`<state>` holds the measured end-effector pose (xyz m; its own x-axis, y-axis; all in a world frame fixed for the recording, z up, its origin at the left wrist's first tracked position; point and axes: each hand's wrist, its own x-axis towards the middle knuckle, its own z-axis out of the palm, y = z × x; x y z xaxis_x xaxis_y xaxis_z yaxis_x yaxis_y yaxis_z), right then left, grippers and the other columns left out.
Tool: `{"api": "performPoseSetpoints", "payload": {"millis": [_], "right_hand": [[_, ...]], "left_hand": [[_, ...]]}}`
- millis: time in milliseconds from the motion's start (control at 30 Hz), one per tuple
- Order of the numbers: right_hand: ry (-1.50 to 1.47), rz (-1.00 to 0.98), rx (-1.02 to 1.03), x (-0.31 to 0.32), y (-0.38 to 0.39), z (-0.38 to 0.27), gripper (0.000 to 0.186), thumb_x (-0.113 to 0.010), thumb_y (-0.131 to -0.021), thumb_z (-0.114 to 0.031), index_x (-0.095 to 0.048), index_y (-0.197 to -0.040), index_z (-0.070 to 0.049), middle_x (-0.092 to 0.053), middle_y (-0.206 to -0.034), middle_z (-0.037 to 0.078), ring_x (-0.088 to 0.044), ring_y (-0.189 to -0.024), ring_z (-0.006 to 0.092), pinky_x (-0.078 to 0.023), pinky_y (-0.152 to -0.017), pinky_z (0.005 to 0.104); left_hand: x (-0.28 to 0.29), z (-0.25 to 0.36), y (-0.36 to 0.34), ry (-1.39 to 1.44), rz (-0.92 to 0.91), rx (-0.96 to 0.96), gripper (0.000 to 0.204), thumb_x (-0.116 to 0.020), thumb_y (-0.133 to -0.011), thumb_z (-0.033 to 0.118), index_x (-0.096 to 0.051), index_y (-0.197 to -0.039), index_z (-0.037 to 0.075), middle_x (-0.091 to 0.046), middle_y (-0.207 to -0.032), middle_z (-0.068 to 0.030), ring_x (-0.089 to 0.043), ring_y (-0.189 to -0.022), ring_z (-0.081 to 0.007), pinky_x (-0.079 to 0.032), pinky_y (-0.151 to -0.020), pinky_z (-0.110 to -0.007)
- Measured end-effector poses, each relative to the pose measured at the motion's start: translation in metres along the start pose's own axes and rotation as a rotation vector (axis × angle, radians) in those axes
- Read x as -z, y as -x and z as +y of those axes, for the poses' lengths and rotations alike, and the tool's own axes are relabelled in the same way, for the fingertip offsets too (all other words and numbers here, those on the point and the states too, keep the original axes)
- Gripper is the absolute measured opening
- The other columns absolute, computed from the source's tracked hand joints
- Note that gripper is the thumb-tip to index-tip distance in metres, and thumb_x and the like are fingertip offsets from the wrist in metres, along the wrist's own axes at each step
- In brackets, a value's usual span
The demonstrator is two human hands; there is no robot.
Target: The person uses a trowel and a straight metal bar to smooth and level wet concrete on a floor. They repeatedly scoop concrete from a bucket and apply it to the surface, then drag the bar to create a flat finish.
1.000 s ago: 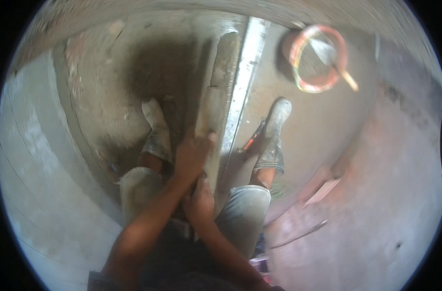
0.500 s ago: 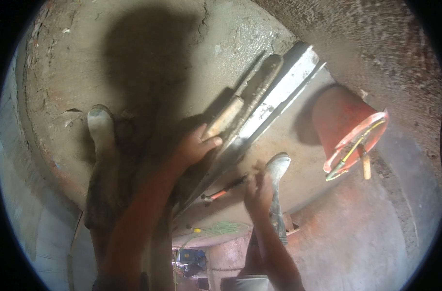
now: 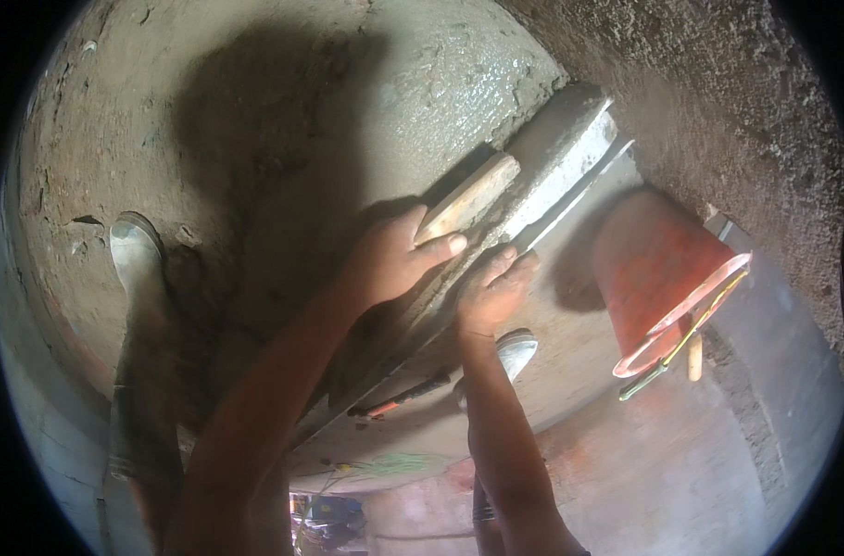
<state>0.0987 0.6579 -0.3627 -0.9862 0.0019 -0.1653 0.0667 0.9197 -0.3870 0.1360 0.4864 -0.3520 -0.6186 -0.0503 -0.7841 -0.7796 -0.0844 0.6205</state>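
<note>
My left hand [image 3: 394,258] is closed on the near end of a short, pale wooden piece [image 3: 468,196], with the thumb pointing right. That piece lies along the edge of damp grey mortar [image 3: 422,111]. Beside it, a long board [image 3: 570,171] with a pale, mortar-stained side runs diagonally from lower left to upper right. My right hand [image 3: 494,289] is on the near side of this board, fingers bent against it and thumb toward its top edge. Some right fingertips are hidden.
A red bucket [image 3: 658,269] lies tipped at the right, a yellow-green cord [image 3: 691,324] and a wooden handle [image 3: 695,357] at its mouth. A red-and-black tool [image 3: 399,400] and thin green line [image 3: 394,463] lie nearer. My boots [image 3: 137,246] stand either side; a rough wall [image 3: 718,111] rises right.
My right hand has moved up from beside the boot to the long board. My left hand has shifted slightly right with the wooden piece, whose angle has changed. The view has shifted.
</note>
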Motion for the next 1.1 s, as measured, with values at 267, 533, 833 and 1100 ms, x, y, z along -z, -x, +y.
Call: {"api": "performPoseSetpoints", "payload": {"millis": [267, 533, 833, 1100], "right_hand": [[0.146, -0.115, -0.153, 0.002, 0.012, -0.003, 0.054, -0.045, -0.105, -0.026, -0.043, -0.136, 0.019, -0.052, -0.132, 0.042, -0.053, -0.123, 0.0522, -0.042, -0.107, 0.0483], [0.21, 0.029, 0.046, 0.001, 0.009, 0.025, 0.06, -0.046, -0.105, -0.033, -0.043, -0.141, 0.015, -0.048, -0.14, 0.039, -0.05, -0.131, 0.0481, -0.036, -0.114, 0.0498], [0.42, -0.058, 0.312, 0.026, 0.147, 0.139, 0.037, -0.057, -0.096, -0.023, -0.055, -0.117, 0.007, -0.059, -0.113, 0.028, -0.056, -0.108, 0.043, -0.044, -0.093, 0.0541], [-0.05, -1.13, -0.951, 0.019, 0.566, 0.143, 0.038, -0.064, -0.089, -0.021, -0.058, -0.12, 0.0, -0.065, -0.114, 0.029, -0.06, -0.112, 0.0473, -0.047, -0.095, 0.0519]], "left_hand": [[-0.004, -0.076, 0.05, 0.049, -0.09, 0.084, 0.075, -0.071, -0.088, 0.05, -0.056, -0.131, -0.009, -0.064, -0.122, -0.03, -0.064, -0.114, -0.0352, -0.046, -0.1, -0.043], [-0.003, -0.012, -0.008, 0.009, -0.106, -0.15, 0.058, -0.07, -0.092, 0.049, -0.063, -0.119, -0.001, -0.071, -0.11, -0.0179, -0.065, -0.1, -0.0219, -0.049, -0.091, -0.039], [-0.012, -0.042, 0.03, -0.056, -0.09, -0.086, 0.069, -0.065, -0.09, 0.059, -0.065, -0.118, -0.004, -0.072, -0.099, -0.0239, -0.07, -0.088, -0.0318, -0.053, -0.083, -0.043], [-0.015, -0.075, 0.058, -0.205, -0.16, 0.07, 0.071, -0.063, -0.09, 0.062, -0.066, -0.115, -0.005, -0.072, -0.098, -0.0246, -0.071, -0.087, -0.0326, -0.053, -0.082, -0.044]]}}
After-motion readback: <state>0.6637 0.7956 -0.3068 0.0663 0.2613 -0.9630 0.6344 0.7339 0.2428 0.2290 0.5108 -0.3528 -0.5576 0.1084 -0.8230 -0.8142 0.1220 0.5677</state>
